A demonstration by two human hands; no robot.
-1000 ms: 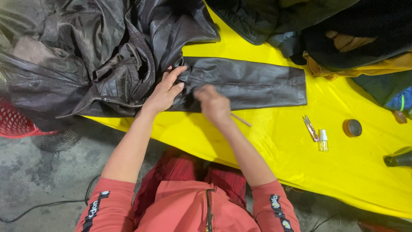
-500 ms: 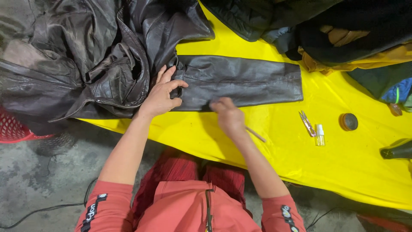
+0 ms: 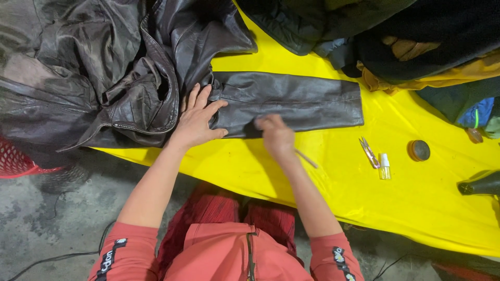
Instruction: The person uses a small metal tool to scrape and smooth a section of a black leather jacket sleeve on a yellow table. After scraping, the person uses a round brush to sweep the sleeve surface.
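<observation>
A dark brown leather jacket [image 3: 104,67] lies crumpled at the upper left, with one sleeve [image 3: 297,99] stretched flat to the right over a yellow sheet [image 3: 333,208]. My left hand [image 3: 198,117] presses flat, fingers spread, on the sleeve near the shoulder. My right hand [image 3: 276,135] is closed around a thin stick-like tool [image 3: 306,158] whose end sticks out toward me; its fingertips touch the sleeve's lower edge. The hand is blurred.
Small scissors [image 3: 369,152], a little clear bottle [image 3: 384,166] and a round brown tin [image 3: 419,150] lie on the yellow sheet to the right. A dark tool [image 3: 479,184] pokes in at the right edge. More dark and orange clothes [image 3: 416,41] pile up at the top right. A red mesh basket [image 3: 15,161] stands at the left.
My right hand slid along the sleeve's lower edge with the thin tool. My left hand stayed pressed on the sleeve. The view shifted slightly.
</observation>
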